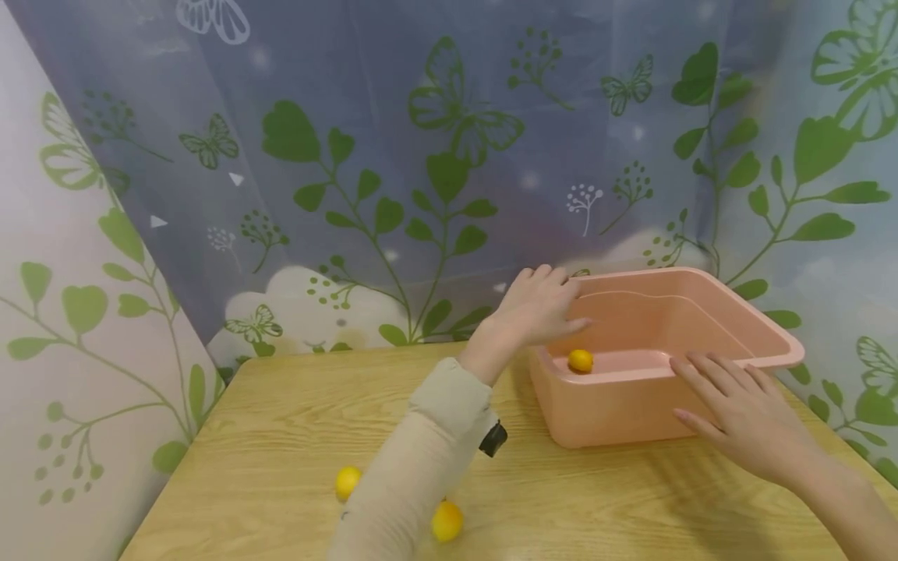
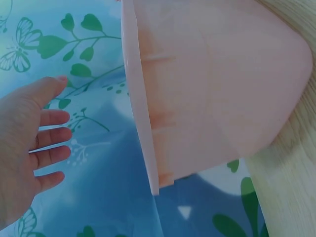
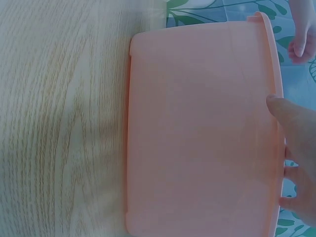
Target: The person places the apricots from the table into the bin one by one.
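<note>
A pink plastic basin [image 1: 617,405] stands on the table; a small yellow-orange fruit [image 1: 580,361] lies inside at its left end. Above the basin's left rim is my left hand [image 1: 536,308], its fingers loosely spread and holding nothing. The left wrist view has that hand [image 2: 29,138] apart from the basin [image 2: 222,89]. My right hand [image 1: 744,413] is at the near rim, fingers fairly straight across it and thumb by the outer wall. In the right wrist view this hand [image 3: 301,143] meets the basin's edge; how firmly it touches cannot be told.
Two more yellow-orange fruits, one on the left [image 1: 348,483] and one nearer me [image 1: 447,520], lie on the wooden table [image 1: 281,436] beside my left sleeve [image 1: 421,467]. A curtain [image 1: 365,234] printed with leaves and butterflies hangs behind the table.
</note>
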Demonstrator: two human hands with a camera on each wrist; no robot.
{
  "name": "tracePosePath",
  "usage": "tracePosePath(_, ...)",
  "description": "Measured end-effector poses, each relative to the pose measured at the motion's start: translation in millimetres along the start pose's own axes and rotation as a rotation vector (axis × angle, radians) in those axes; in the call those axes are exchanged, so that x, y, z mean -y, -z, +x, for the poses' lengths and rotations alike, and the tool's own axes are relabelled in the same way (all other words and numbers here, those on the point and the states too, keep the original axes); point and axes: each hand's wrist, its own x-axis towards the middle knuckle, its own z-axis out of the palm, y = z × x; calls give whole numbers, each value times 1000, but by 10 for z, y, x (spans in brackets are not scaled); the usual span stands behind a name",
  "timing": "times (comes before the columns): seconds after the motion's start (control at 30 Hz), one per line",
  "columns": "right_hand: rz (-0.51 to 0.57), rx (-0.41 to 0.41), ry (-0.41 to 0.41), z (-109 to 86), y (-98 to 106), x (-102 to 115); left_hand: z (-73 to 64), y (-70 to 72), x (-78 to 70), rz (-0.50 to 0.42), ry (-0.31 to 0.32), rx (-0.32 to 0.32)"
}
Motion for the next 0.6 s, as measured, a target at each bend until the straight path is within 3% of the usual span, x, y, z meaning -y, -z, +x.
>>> tracePosePath(0.33, -3, -14, 7, 18, -19, 5, -407, -64, 252, 1, -33, -55)
tracePosePath(0.6, -31, 22, -38, 31, -5, 37, -814, -258, 419, -7, -50, -97)
